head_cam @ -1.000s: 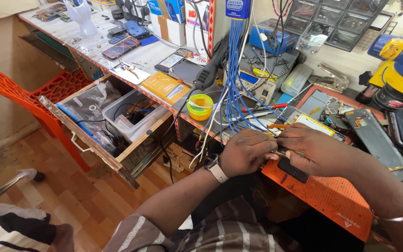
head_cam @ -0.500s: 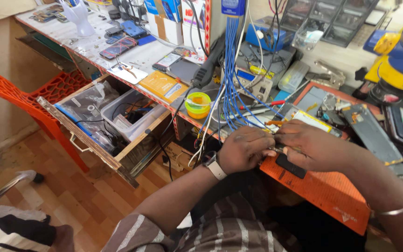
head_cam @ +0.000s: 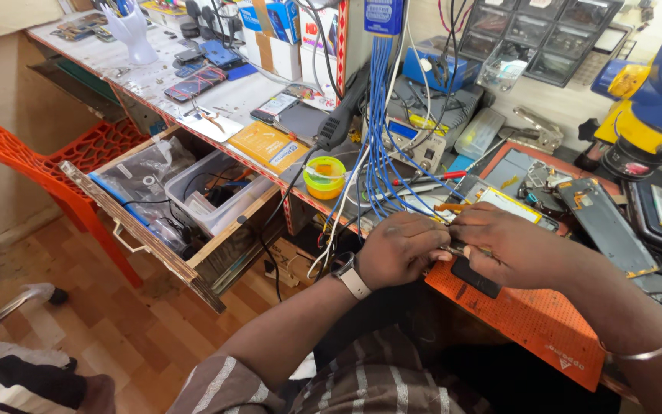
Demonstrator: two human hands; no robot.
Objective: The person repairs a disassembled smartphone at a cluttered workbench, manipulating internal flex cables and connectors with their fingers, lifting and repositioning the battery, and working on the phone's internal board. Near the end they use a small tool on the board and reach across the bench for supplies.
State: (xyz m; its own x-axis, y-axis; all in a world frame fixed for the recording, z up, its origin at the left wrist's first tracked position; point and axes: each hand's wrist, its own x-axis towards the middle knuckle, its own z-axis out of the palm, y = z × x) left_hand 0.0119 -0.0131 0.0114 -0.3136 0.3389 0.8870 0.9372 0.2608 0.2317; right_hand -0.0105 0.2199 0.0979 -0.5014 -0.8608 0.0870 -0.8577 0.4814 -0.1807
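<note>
A small dark phone part (head_cam: 475,276) is being worked on over the orange mat (head_cam: 545,322), still mid-job.

It is pinched between the left hand (head_cam: 400,249) and right hand (head_cam: 511,245), held close together; an opened phone (head_cam: 605,226) and loose parts remain unassembled beside blue cables (head_cam: 381,146).

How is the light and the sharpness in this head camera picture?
Head view: bright, even light; the pale wall at upper right looks washed out. Left hand, right hand and the orange rubber work mat are sharp; bench edges bend slightly from the wide lens.
</note>
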